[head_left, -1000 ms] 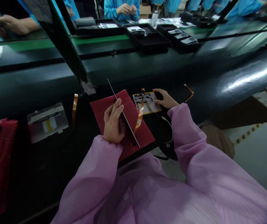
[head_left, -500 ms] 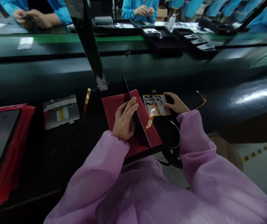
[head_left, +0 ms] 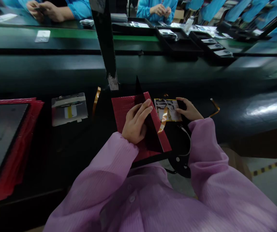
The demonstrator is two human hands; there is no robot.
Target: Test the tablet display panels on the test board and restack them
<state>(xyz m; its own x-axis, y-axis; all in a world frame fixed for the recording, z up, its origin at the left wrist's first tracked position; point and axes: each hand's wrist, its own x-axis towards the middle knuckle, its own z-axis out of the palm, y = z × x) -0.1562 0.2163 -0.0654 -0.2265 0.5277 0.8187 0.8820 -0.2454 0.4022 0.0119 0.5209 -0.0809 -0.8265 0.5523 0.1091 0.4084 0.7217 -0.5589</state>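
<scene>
Though thin, a flat, dark panel [head_left: 154, 135] between pinching left fingers [head_left: 143, 111], right fingers [head_left: 183, 100] spread at a board [head_left: 174, 112].

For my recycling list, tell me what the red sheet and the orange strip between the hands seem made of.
Red sheet: probably plastic film, glossy, given its wrinkled highlights. Orange strip: perhaps flexible plastic film, shiny, given its bend and metallic glints.

A thin, dark panel [head_left: 153, 133] stands tilted on edge over a red sheet [head_left: 122, 111]. At its right, a shiny copper-coloured ribbon [head_left: 163, 122] reaches a flat, yellow-edged board [head_left: 174, 111] with dark markings.
</scene>
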